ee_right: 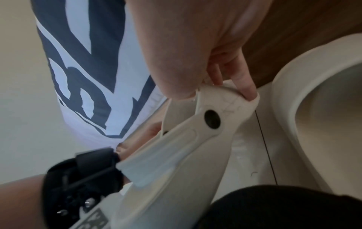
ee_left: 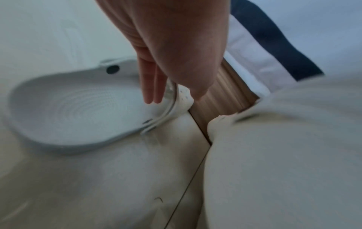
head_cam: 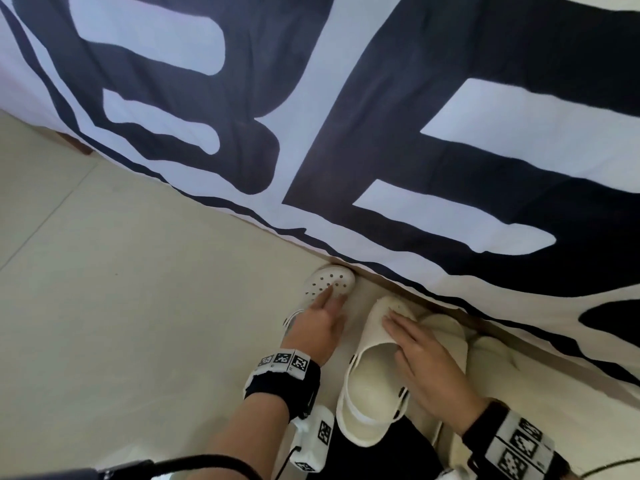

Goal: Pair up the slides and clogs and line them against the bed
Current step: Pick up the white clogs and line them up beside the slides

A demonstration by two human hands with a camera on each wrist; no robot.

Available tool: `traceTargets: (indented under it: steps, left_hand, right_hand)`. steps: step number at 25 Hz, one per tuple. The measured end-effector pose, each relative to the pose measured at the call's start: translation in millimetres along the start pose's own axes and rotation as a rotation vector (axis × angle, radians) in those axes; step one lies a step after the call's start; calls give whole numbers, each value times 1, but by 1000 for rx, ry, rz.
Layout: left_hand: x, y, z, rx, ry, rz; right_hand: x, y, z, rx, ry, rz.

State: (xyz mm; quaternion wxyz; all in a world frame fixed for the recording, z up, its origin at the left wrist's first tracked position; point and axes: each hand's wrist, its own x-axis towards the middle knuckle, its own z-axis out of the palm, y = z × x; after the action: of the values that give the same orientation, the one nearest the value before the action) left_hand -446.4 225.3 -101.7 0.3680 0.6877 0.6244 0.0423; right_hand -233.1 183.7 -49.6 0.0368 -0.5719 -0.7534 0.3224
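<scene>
1. Pale floor tiles [head_cam: 121, 289] are running up to the bed [head_cam: 381, 133], whose black-and-white sheet is hanging over the wooden base along the floor's far edge.
2. I am resting my left hand [head_cam: 320, 327] on the white clog [head_cam: 329, 282], fingers straight and relaxed across its perforated toe; this grip is open and clamping nothing. The clog's toe is sitting just against the bed base.
3. I am laying my right hand [head_cam: 429, 362] over the cream clog [head_cam: 372, 368], fingers spread along its upper and fingertips pressing its collar near the strap rivet in the right wrist view. That grip is also apart, pushing rather than pinching.
4. The cream clog is lying between the white clog and the cream slides [head_cam: 446, 337], its toe near the bed edge but angled, not yet square to it. The two slides are sitting side by side at the bed edge, to the right of the clogs.
5. I am judging these clogs as light, moulded foam: springy, a little grippy on tile, not fragile. They should slide under flat palm pressure.
6. I am thinking the best hold for lifting is the heel strap or the collar rim; for nudging, the toe cap is working well.
7. The two clogs differ in colour, so I am doubting they are mates.
</scene>
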Motion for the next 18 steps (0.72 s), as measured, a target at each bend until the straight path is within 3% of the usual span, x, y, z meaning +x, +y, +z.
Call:
traceTargets:
  steps: [5,18]
  left_hand:
    - [-16,-38,-21,-135,266,-2]
    - [-30,-31,-1,-100,173,-64]
  right_hand:
    - [33,14,13,-6,4,-40]
    - [66,19,44,12,-134,-35]
